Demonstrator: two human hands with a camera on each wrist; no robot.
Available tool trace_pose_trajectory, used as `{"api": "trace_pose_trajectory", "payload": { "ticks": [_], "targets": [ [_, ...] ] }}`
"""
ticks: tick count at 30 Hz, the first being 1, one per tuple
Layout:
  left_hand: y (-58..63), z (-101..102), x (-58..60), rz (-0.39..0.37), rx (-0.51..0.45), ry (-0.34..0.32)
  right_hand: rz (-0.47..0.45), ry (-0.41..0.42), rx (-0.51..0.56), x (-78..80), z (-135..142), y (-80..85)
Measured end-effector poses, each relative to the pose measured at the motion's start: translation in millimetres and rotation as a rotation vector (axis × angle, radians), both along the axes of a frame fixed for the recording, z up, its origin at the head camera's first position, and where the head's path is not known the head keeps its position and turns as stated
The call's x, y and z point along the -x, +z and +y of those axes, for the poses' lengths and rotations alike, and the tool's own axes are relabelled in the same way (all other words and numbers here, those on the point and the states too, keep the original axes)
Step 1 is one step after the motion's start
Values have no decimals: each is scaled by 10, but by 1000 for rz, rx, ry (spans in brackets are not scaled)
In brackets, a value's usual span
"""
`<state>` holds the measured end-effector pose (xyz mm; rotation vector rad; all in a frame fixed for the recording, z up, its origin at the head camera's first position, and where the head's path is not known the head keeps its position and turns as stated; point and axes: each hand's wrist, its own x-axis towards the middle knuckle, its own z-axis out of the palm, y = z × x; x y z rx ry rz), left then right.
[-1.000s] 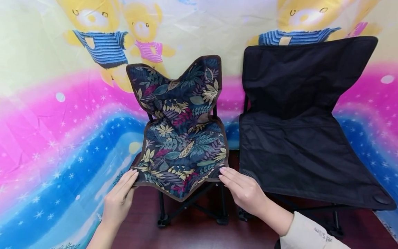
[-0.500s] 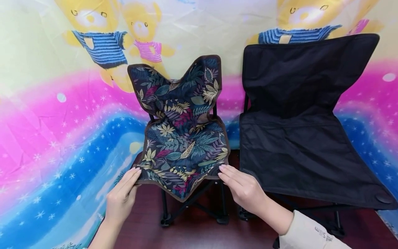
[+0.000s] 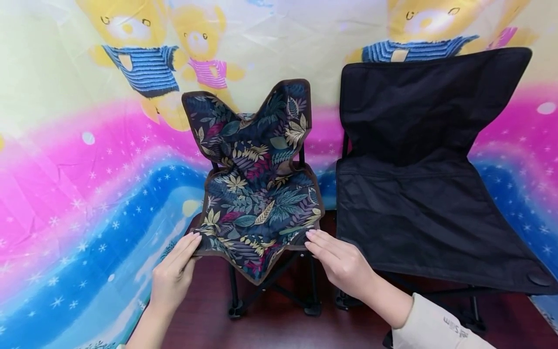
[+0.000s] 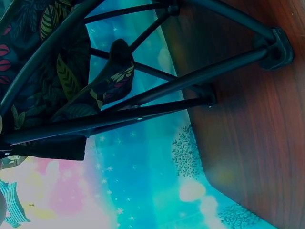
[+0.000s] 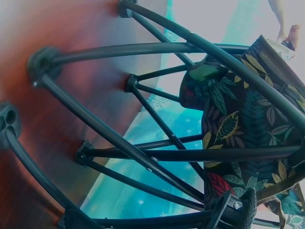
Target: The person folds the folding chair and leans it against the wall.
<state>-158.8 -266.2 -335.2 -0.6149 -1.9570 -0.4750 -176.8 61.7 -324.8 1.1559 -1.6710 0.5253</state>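
Observation:
A small folding camp chair [image 3: 261, 213] with a dark leaf print and brown edging stands unfolded in the head view. My left hand [image 3: 174, 271] grips the left front corner of its seat, fingers on top. At the opposite front corner, my right hand [image 3: 342, 261] holds the fabric in the same way; the thumb is hidden. Between them the seat's front edge sags to a point. Both wrist views look under the seat, at the crossed black legs [image 4: 190, 81] and the leg tubes [image 5: 100, 126] with plastic feet.
A larger black folding chair [image 3: 405, 213] stands close on the right, behind my right forearm. Both chairs are on a dark reddish wooden surface [image 3: 279, 329]. A cloth backdrop [image 3: 109, 194] with printed bears hangs behind and along the left.
My left hand has moved a little right and upward with its corner, and the chair's left front leg has shifted right. The right hand has barely moved. The black chair stays put.

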Motion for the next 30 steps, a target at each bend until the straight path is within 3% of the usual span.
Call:
{"api": "trace_pose_trajectory", "payload": {
  "ticks": [30],
  "targets": [
    [96,121,30,10,-8,-28,-50,-5,-16,-39,-59,122]
  ]
}}
